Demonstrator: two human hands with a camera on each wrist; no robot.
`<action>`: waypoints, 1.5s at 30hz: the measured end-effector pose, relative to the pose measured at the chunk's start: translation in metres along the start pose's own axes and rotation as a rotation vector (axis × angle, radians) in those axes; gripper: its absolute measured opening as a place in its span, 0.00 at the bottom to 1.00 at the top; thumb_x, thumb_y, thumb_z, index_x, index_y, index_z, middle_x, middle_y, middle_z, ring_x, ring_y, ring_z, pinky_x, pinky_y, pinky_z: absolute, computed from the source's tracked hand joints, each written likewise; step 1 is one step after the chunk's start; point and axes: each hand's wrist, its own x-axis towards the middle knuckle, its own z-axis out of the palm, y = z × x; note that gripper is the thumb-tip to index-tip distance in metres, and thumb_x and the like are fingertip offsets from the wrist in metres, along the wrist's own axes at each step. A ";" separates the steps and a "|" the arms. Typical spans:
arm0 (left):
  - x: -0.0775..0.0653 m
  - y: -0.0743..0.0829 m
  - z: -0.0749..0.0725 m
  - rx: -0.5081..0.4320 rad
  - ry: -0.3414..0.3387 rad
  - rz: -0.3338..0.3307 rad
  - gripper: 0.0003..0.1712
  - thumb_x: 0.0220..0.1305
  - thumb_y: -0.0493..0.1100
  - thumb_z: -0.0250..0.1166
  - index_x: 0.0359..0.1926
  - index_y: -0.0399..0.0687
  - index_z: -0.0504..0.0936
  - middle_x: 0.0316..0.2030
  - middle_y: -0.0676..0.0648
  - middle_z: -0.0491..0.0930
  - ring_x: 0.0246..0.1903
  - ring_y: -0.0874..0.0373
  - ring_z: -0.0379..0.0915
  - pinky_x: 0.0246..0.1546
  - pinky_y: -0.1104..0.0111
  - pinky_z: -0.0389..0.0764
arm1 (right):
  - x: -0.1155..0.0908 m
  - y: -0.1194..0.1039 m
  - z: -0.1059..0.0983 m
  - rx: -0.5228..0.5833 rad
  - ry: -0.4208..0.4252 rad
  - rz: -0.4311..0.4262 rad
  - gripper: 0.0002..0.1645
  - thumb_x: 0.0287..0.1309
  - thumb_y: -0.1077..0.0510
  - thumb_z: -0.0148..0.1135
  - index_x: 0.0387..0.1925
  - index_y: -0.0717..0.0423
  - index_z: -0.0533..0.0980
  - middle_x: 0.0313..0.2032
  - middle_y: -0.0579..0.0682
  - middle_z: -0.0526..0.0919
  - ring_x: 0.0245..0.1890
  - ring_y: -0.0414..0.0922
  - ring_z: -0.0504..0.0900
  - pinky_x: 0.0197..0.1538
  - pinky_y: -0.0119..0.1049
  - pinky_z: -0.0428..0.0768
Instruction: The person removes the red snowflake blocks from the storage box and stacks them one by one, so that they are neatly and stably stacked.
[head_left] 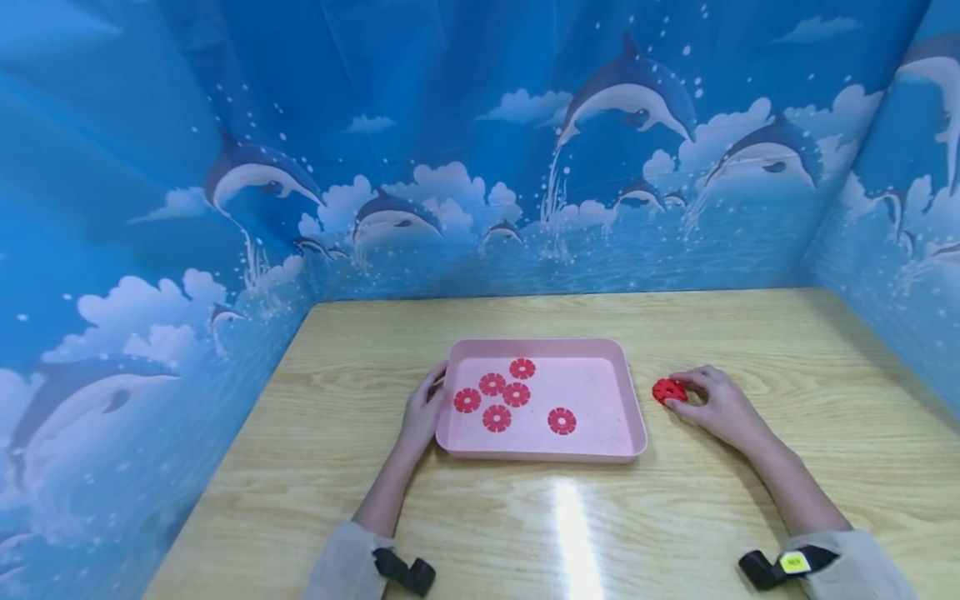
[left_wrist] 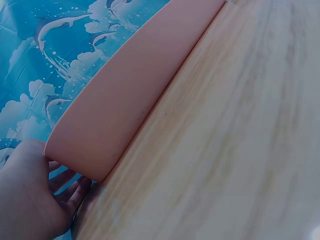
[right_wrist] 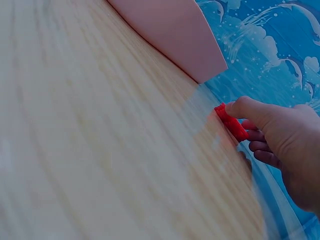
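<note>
A pink rectangular tray point(head_left: 532, 456) stands on the table, with several flat red notched discs point(head_left: 562, 421) lying apart on its floor, most of them toward the left side. My left hand point(head_left: 424, 410) grips the tray's left side, its thumb up by the rim and its fingers against the outer wall point(left_wrist: 115, 105). To the right of the tray, my right hand point(head_left: 712, 404) pinches a short stack of red notched discs point(right_wrist: 231, 123) between thumb and fingers. The stack sits close over the tabletop, and my palm hides none of the tray.
The wood-grain table point(head_left: 360, 333) carries a bright light reflection near its front. Blue dolphin-print sheets point(head_left: 450, 125) close off the back, left and right sides. A dark strap point(head_left: 795, 562) circles each sleeve cuff.
</note>
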 end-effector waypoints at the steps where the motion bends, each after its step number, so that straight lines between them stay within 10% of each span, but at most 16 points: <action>1: 0.000 0.000 0.000 0.000 0.000 0.002 0.25 0.65 0.33 0.49 0.64 0.40 0.65 0.61 0.39 0.64 0.56 0.44 0.64 0.56 0.59 0.67 | 0.000 0.000 0.000 0.000 -0.001 0.002 0.25 0.47 0.58 0.69 0.46 0.69 0.76 0.39 0.61 0.75 0.40 0.59 0.73 0.41 0.55 0.72; 22: 0.001 0.002 -0.005 -0.002 -0.010 -0.026 0.25 0.66 0.32 0.49 0.64 0.40 0.65 0.61 0.39 0.64 0.56 0.44 0.64 0.56 0.60 0.68 | 0.004 -0.011 -0.004 0.074 0.042 -0.028 0.22 0.54 0.56 0.63 0.48 0.65 0.75 0.43 0.59 0.74 0.43 0.58 0.72 0.44 0.58 0.71; 32: 0.001 -0.002 -0.001 0.010 0.024 0.024 0.24 0.64 0.33 0.50 0.62 0.38 0.67 0.59 0.37 0.67 0.53 0.43 0.67 0.53 0.58 0.70 | 0.021 -0.063 -0.008 0.129 0.023 -0.123 0.20 0.52 0.59 0.65 0.47 0.63 0.76 0.43 0.57 0.76 0.44 0.56 0.73 0.43 0.55 0.75; 45: 0.000 0.000 0.000 -0.002 0.010 -0.016 0.25 0.64 0.32 0.49 0.63 0.40 0.66 0.61 0.39 0.64 0.56 0.44 0.65 0.54 0.59 0.70 | 0.053 -0.134 0.036 0.192 -0.193 -0.230 0.23 0.51 0.54 0.66 0.49 0.57 0.76 0.49 0.54 0.75 0.51 0.53 0.72 0.50 0.51 0.74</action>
